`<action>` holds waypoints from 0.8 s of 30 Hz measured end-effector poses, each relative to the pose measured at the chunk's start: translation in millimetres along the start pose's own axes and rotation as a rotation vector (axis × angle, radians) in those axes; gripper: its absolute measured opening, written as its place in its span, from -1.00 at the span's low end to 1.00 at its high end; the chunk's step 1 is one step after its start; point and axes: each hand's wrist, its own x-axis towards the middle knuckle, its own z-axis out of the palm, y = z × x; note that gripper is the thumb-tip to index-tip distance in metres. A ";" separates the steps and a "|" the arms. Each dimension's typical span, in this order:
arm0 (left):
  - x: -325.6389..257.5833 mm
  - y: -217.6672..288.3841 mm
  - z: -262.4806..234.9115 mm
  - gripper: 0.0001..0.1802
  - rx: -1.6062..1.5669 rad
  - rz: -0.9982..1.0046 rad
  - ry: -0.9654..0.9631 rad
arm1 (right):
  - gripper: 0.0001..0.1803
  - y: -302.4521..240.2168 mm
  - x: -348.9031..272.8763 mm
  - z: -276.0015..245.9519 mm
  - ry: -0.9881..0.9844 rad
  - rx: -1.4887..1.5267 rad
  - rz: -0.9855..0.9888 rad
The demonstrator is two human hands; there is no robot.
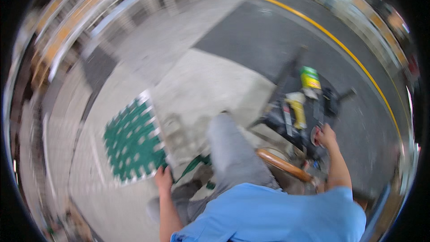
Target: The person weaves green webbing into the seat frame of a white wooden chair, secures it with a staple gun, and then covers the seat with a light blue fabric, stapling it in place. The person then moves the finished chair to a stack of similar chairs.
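Note:
My left hand (164, 179) is closed on the near right corner of a green-and-white woven panel (136, 141), which slants out over the pale floor to my left. A loose green strip (191, 166) trails from near that corner towards my legs. On the right, my right hand (326, 135) is closed on a small red thing with a pale rim (316, 136), too blurred to name. It is at the near edge of a black seat (273, 115) that bears a yellow tool (297, 113), a long grey tool (287, 117) and a green-and-yellow package (310, 79).
A brown rounded wooden bar (284, 165) lies beside my right leg, below the black seat. Blurred rows of pale furniture (121, 11) stand along the far left. A yellow line (309, 18) curves across the dark floor.

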 end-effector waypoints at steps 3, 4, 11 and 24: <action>-3.9 -10.3 43.2 -0.59 -0.421 -0.154 -0.138 | -0.51 41.1 -3.2 -40.8 0.335 -0.055 -0.169; -17.1 -6.2 6.6 -0.67 -0.469 -0.238 -0.112 | -0.60 10.7 -3.2 4.8 0.013 0.541 0.029; -39.7 -11.1 -33.5 -0.66 -1.356 -0.498 -0.367 | -0.25 -30.3 -1.9 -44.2 0.116 0.979 -0.289; 18.9 -1.6 -86.4 -0.62 -1.063 -0.469 -0.072 | -0.30 -489.5 -137.8 86.7 -0.315 -0.334 -1.785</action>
